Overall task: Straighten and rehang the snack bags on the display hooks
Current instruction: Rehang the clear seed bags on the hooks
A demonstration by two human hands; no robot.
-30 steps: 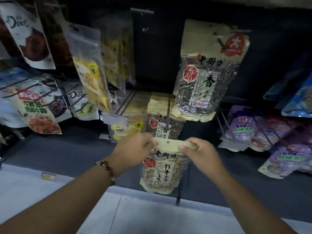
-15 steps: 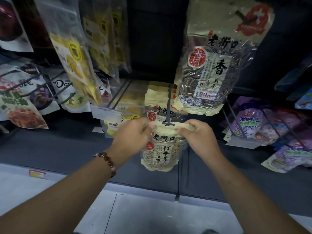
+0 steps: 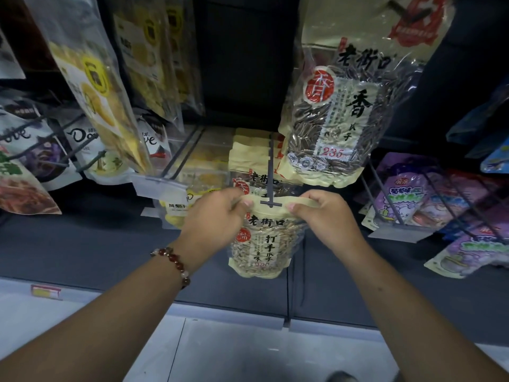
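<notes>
Display rack with hanging snack stock, seen from the head camera. I take the dark display hook (image 3: 271, 172) at centre as landmark. Above and to its right hangs the large seed bag (image 3: 334, 111), the biggest item in view; to the hook's left hang yellow dried-fruit bags (image 3: 93, 86), and further right lie purple bags (image 3: 407, 199) on wire pegs. Behind the hook's crossbar sits a stack of cream seed bags (image 3: 252, 158) already threaded on it.

The small seed bag (image 3: 263, 244), the piece I am working, hangs just below the hook's tip, its cream header strip level with the crossbar. My left hand (image 3: 217, 216) pinches the header's left end and my right hand (image 3: 325, 216) pinches its right end, each grip clenched on the strip. Whether the punch hole is over the tip I cannot tell.

Handling, as I judge it: light, loose contents, soft crinkly film likely slippery; the flat header is the stiffest part and the proper place to hold, kept taut between both hands.
</notes>
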